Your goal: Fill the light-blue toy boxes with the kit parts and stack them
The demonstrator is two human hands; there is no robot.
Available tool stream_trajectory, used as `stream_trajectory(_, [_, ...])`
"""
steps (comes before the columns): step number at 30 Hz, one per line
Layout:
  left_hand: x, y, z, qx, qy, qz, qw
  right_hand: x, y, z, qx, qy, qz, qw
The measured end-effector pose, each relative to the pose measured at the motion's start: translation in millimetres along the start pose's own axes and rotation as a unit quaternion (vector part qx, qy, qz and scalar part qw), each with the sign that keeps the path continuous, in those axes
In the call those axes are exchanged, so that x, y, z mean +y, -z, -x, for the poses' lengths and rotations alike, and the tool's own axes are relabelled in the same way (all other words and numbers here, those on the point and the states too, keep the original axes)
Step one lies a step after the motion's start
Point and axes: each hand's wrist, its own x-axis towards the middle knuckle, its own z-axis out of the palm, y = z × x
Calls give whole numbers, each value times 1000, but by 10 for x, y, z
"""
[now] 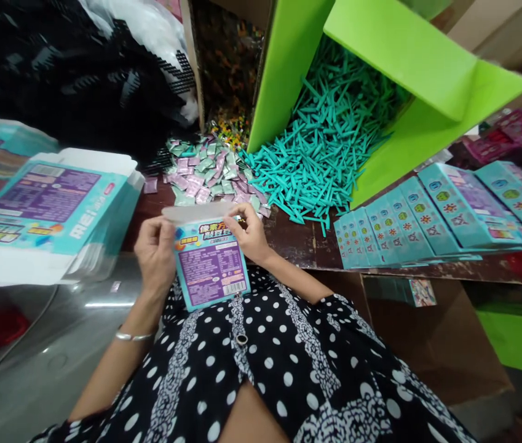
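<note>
A small printed cardboard box (212,271), turquoise with a purple text panel, is held upright before my body. Its white end flap stands up at the top. My left hand (155,249) is closed on the box's upper left edge. At the upper right corner, my right hand (250,232) pinches the box near the flap. Whether anything lies inside the box is hidden. Just beyond my hands lies a heap of small pink and green sachets (203,169). To its right spreads a pile of teal pointed plastic sticks (316,154).
Flat, unfolded boxes (53,203) are stacked at left. A row of standing boxes (394,221) lines the table (320,249) at right. Behind the teal pile stands a green bin (283,67); black bags (58,74) fill the back left. An open carton (445,344) sits below the table edge.
</note>
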Motion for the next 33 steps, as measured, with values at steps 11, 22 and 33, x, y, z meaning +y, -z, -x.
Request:
stream_trajectory(11, [302,369,-369,-238,103,-75,963,-118,111,-436,-265,-60,-41,962])
stream_trajectory(22, [374,320,-352,-237,70,-80,966,-341,265,-669,-408,-17,28,912])
stream_trajectory(33, [474,253,-249,-286,27,-2,958,-792,535,-467,-370,141,259,881])
